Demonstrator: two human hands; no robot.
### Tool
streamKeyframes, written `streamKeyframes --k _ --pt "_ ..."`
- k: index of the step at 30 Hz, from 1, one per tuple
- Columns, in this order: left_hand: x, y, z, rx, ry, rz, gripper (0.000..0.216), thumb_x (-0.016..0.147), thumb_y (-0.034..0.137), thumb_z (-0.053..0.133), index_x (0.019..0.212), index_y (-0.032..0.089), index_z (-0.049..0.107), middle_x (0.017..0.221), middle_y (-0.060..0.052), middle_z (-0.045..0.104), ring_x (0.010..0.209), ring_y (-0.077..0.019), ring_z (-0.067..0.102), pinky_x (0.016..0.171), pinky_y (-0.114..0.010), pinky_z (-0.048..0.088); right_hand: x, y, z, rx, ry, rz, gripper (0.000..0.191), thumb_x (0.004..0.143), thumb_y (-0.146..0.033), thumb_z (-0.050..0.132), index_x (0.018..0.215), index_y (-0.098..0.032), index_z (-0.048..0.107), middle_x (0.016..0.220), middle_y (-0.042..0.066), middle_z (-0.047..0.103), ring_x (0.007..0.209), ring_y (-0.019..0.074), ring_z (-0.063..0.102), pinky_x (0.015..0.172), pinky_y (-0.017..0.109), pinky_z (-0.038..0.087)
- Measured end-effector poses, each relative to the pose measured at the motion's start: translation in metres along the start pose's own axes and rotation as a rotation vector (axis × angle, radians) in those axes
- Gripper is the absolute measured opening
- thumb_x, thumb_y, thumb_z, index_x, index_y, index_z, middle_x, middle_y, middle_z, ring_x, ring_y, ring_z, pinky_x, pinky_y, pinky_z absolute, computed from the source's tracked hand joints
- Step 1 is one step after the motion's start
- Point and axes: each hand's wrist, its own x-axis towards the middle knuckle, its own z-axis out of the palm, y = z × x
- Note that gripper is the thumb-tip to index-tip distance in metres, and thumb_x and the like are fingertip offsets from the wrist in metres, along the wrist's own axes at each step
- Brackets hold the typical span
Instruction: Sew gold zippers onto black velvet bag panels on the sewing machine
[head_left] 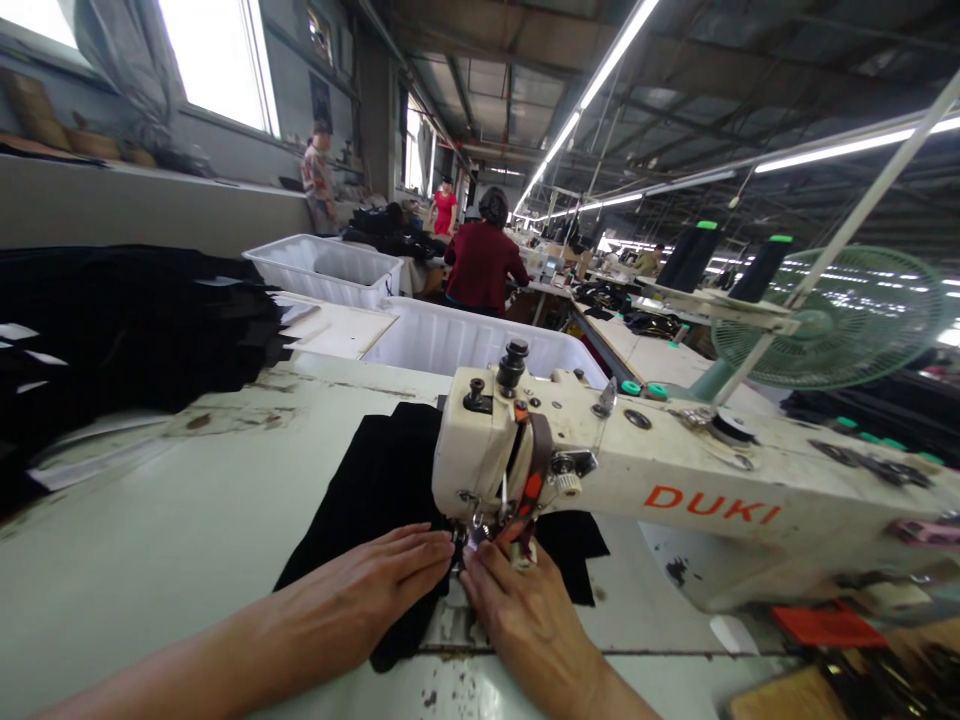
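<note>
A black fabric piece (375,480) lies under the head of a white sewing machine (600,440) marked DUKI, spreading out on both sides of the needle area. My left hand (367,590) rests flat on the fabric just left of the presser foot (457,545), fingers stretched out side by side. On the other side, my right hand (525,610) has its fingers bent and drawn together at the fabric's edge, close against the foot. Its fingertips are partly hidden by the machine head. The needle itself is hard to make out.
Stacked black fabric (135,330) sits on the left. White plastic bins (480,335) stand behind the machine. Dark thread cones (690,258) and a green fan (825,315) are at the right. A red item (829,625) lies front right. A person (486,255) sits ahead.
</note>
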Motion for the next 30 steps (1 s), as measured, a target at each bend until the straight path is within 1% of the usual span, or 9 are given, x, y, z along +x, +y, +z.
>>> streamKeyframes --k 2,6,10,13,16,21,25,27,30 --pt "-0.003 -0.004 0.007 0.026 0.012 0.002 0.074 0.080 -0.007 0.042 0.150 0.017 0.032 0.153 -0.008 0.039 0.140 -0.0198 0.036 0.119 -0.035 0.026 -0.001 0.001 0.002 -0.008 -0.017 0.012 0.022 0.099 -0.012 0.045 0.113 -0.013 0.062 0.100 0.008 0.070 0.091 0.0237 0.063 0.089 0.041 0.047" --pt "-0.004 -0.008 0.017 0.035 0.058 -0.001 0.073 0.081 -0.004 0.042 0.151 0.016 0.031 0.154 -0.008 0.037 0.142 -0.0214 0.033 0.118 -0.036 0.027 -0.002 0.002 0.005 -0.016 0.012 0.029 0.022 0.098 -0.013 0.047 0.114 -0.014 0.062 0.104 0.008 0.069 0.095 0.0251 0.061 0.091 0.042 0.046" --pt "-0.001 -0.004 0.008 0.069 0.076 -0.011 0.073 0.076 -0.004 0.043 0.147 0.016 0.039 0.149 -0.010 0.045 0.137 -0.0225 0.042 0.114 -0.033 0.034 0.000 0.002 0.000 -0.024 0.062 0.023 0.021 0.098 -0.016 0.048 0.113 -0.013 0.063 0.100 0.007 0.069 0.089 0.0234 0.061 0.087 0.040 0.045" --pt "0.001 0.001 -0.001 0.062 0.118 -0.031 0.073 0.075 -0.004 0.042 0.144 0.018 0.045 0.143 -0.008 0.053 0.131 -0.0226 0.050 0.111 -0.031 0.039 0.002 0.002 -0.007 -0.050 0.117 0.031 0.015 0.097 -0.017 0.051 0.097 -0.015 0.066 0.088 0.006 0.068 0.079 0.0214 0.060 0.077 0.038 0.044" --pt "0.001 0.000 0.000 0.047 0.156 -0.030 0.075 0.074 -0.004 0.042 0.146 0.019 0.043 0.144 -0.009 0.052 0.130 -0.0239 0.051 0.109 -0.032 0.042 0.001 0.004 -0.012 -0.076 0.160 0.063 0.021 0.096 -0.019 0.053 0.077 -0.017 0.063 0.075 0.004 0.064 0.071 0.0203 0.057 0.070 0.036 0.041" --pt "0.000 -0.012 0.013 -0.013 0.145 -0.021 0.074 0.080 -0.004 0.042 0.149 0.020 0.035 0.147 -0.009 0.048 0.135 -0.0236 0.044 0.112 -0.034 0.037 -0.001 0.008 -0.010 -0.086 0.199 0.096 0.022 0.096 -0.021 0.055 0.075 -0.017 0.061 0.075 0.005 0.065 0.073 0.0202 0.058 0.070 0.035 0.039" --pt "0.002 -0.011 0.008 0.018 0.118 0.004 0.067 0.083 -0.003 0.043 0.146 0.016 0.040 0.146 -0.008 0.049 0.137 -0.0217 0.041 0.117 -0.035 0.030 0.001 0.007 -0.007 -0.075 0.180 0.130 0.023 0.097 -0.022 0.052 0.077 -0.017 0.063 0.077 0.006 0.066 0.072 0.0200 0.059 0.071 0.034 0.039" --pt "0.001 -0.008 0.001 0.015 0.103 -0.006 0.057 0.089 0.003 0.046 0.145 0.018 0.043 0.145 -0.007 0.051 0.137 -0.0213 0.042 0.119 -0.037 0.026 0.001 0.007 -0.007 -0.063 0.159 0.147 0.026 0.098 -0.022 0.050 0.075 -0.018 0.062 0.075 0.005 0.065 0.072 0.0197 0.059 0.071 0.034 0.039" --pt "-0.001 -0.007 -0.009 -0.057 0.097 -0.071 0.046 0.096 0.024 0.053 0.141 0.023 0.049 0.143 -0.004 0.054 0.135 -0.0231 0.045 0.119 -0.043 0.027 0.001 0.008 -0.008 -0.050 0.134 0.178 0.027 0.097 -0.023 0.051 0.073 -0.019 0.062 0.073 0.005 0.063 0.074 0.0192 0.059 0.072 0.032 0.040"
